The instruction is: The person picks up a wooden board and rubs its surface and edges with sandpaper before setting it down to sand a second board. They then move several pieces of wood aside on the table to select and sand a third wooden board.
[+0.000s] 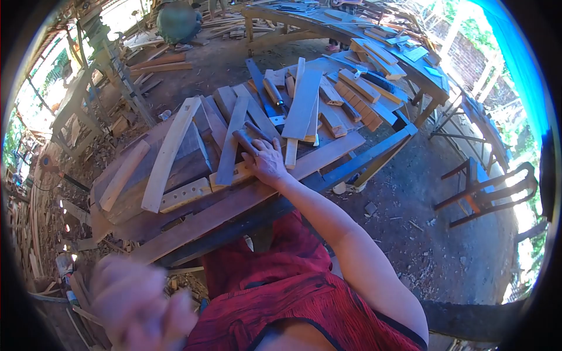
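Note:
My right hand (267,161) is at the front of the workbench, its fingers curled over a short dark brown wooden piece (244,141) with a rounded end. A second thin dark stick (257,130) lies just beyond its fingers. Beside the hand are a grey-brown plank (232,143) and a pale block with a row of holes (186,195). My left hand (137,304) is raised close to the camera at the lower left, smeared by motion, so its fingers do not show clearly. Farther back lies a wooden-handled tool (273,92).
Loose boards cover the workbench, among them a curved pale strip (171,155) and a broad plank (302,105). A long rail (252,198) runs along its front edge. A wooden chair frame (489,196) is at the right; another loaded table (293,19) stands behind.

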`<act>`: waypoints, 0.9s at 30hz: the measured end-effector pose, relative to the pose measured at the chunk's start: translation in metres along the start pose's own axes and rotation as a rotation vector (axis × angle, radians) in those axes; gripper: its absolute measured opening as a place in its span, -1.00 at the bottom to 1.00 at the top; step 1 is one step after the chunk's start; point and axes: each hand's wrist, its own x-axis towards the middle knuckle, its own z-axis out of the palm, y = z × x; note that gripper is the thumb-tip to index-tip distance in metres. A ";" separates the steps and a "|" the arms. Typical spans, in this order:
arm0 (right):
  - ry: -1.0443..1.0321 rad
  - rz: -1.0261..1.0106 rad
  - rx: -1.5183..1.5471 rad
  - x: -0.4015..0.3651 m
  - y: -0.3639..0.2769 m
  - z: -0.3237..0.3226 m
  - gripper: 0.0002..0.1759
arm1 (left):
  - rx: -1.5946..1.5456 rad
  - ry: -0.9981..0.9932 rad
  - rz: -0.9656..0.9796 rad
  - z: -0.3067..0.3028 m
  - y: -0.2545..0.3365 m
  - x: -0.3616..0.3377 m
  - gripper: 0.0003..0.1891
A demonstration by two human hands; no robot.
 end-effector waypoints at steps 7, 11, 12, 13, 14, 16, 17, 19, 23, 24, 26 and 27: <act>0.094 -0.114 -0.002 -0.002 0.004 0.004 -0.51 | 0.092 -0.481 -0.328 0.152 -0.124 -0.076 -0.40; 0.041 -0.097 0.024 -0.002 0.004 -0.001 -0.48 | 0.312 -0.571 -0.509 0.195 -0.154 -0.105 -0.27; 0.001 -0.059 0.024 -0.002 0.005 -0.002 -0.46 | 0.320 -0.569 -0.509 0.201 -0.158 -0.105 -0.27; -0.038 -0.020 0.024 -0.001 0.006 -0.002 -0.43 | 0.377 -0.582 -0.521 0.205 -0.160 -0.104 -0.28; -0.007 -0.021 0.061 0.000 0.006 -0.002 -0.40 | 0.433 -0.595 -0.534 0.209 -0.162 -0.104 -0.28; -0.054 0.019 0.119 0.001 0.006 -0.012 -0.38 | 0.442 -0.562 -0.544 0.218 -0.163 -0.110 -0.32; -0.096 0.061 0.176 0.005 -0.001 -0.018 -0.35 | 0.450 -0.528 -0.547 0.219 -0.165 -0.111 -0.36; -0.059 0.095 0.230 0.009 -0.006 -0.020 -0.27 | 0.458 -0.490 -0.543 0.226 -0.164 -0.113 -0.38; 0.020 0.215 0.072 0.020 -0.002 -0.003 -0.25 | 0.482 -0.432 -0.553 0.234 -0.161 -0.108 -0.35; 0.062 0.253 0.086 0.022 -0.005 -0.001 -0.26 | 0.484 -0.428 -0.547 0.235 -0.162 -0.107 -0.35; 0.038 0.300 0.085 0.029 -0.007 -0.001 -0.31 | 0.477 -0.439 -0.572 0.234 -0.162 -0.105 -0.36; 0.010 0.348 0.082 0.032 -0.008 -0.001 -0.35 | 0.477 -0.434 -0.570 0.235 -0.161 -0.104 -0.36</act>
